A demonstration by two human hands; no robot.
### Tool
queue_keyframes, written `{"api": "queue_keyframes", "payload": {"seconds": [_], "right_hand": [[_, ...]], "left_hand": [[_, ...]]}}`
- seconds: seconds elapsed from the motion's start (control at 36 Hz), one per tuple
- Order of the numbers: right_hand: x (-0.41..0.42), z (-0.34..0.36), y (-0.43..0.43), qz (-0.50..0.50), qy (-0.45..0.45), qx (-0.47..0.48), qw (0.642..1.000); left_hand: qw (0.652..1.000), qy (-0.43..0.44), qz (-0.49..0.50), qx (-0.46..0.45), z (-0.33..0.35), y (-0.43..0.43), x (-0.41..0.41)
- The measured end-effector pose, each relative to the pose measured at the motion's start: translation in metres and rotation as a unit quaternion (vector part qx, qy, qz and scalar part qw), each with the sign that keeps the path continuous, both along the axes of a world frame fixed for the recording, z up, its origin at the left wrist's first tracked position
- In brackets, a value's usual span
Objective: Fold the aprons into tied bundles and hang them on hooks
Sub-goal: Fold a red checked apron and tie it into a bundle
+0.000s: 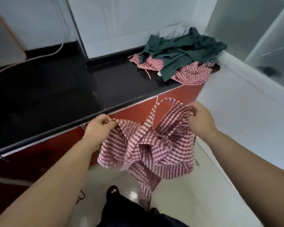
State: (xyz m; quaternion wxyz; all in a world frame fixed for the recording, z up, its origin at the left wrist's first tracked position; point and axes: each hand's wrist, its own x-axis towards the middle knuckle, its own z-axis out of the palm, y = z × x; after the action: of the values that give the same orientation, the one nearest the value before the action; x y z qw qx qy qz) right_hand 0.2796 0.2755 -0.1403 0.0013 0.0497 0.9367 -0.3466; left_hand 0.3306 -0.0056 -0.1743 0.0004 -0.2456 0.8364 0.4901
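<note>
Above your trousers (129, 217), checked apron (146, 149) hangs crumpled, long axis down; left hand (97, 126) and right hand (202, 118) pinch its top corners, right slightly higher; counter (56, 95) lies ahead-left.

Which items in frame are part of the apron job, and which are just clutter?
Job: held checked apron, gripped by left hand and right hand; green striped aprons and red checked aprons, piled on black counter.
Lying about: white cable on the counter; red cabinet front.
</note>
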Motion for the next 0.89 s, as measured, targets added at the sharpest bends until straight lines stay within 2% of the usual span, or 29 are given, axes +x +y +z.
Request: {"api": "queue_keyframes", "payload": {"seconds": [0.08,0.17,0.25,0.47,0.61,0.69,0.78,0.83,0.89], "right_hand": [[0.003,0.008,0.009,-0.064,0.065,-0.004,0.996],[0.003,0.013,0.013,-0.104,0.083,-0.005,0.991],[0.002,0.016,0.013,-0.115,0.070,-0.010,0.991],[-0.003,0.017,-0.008,-0.104,0.056,-0.076,0.990],[-0.012,0.022,-0.022,-0.090,0.019,-0.086,0.992],[-0.009,0.026,-0.032,-0.017,-0.006,-0.084,0.996],[-0.001,0.039,-0.053,0.139,-0.019,-0.133,0.981],[0.004,0.046,-0.069,0.230,-0.070,-0.192,0.952],[0.007,0.051,-0.084,0.282,-0.100,-0.160,0.941]], "left_hand": [[0.993,0.050,0.107,0.011,0.008,-0.010,-0.001],[0.987,0.078,0.140,-0.011,0.020,-0.016,-0.003],[0.982,0.099,0.149,-0.059,0.029,-0.015,-0.003],[0.969,0.162,0.182,-0.028,0.053,-0.013,0.006],[0.977,0.186,0.104,-0.025,0.066,-0.016,0.009],[0.975,0.207,0.037,-0.072,0.079,-0.010,0.004],[0.953,0.244,-0.044,-0.174,0.098,-0.002,-0.001],[0.951,0.245,-0.115,-0.150,0.107,0.009,-0.003],[0.945,0.246,-0.160,-0.147,0.114,0.018,-0.002]]}}
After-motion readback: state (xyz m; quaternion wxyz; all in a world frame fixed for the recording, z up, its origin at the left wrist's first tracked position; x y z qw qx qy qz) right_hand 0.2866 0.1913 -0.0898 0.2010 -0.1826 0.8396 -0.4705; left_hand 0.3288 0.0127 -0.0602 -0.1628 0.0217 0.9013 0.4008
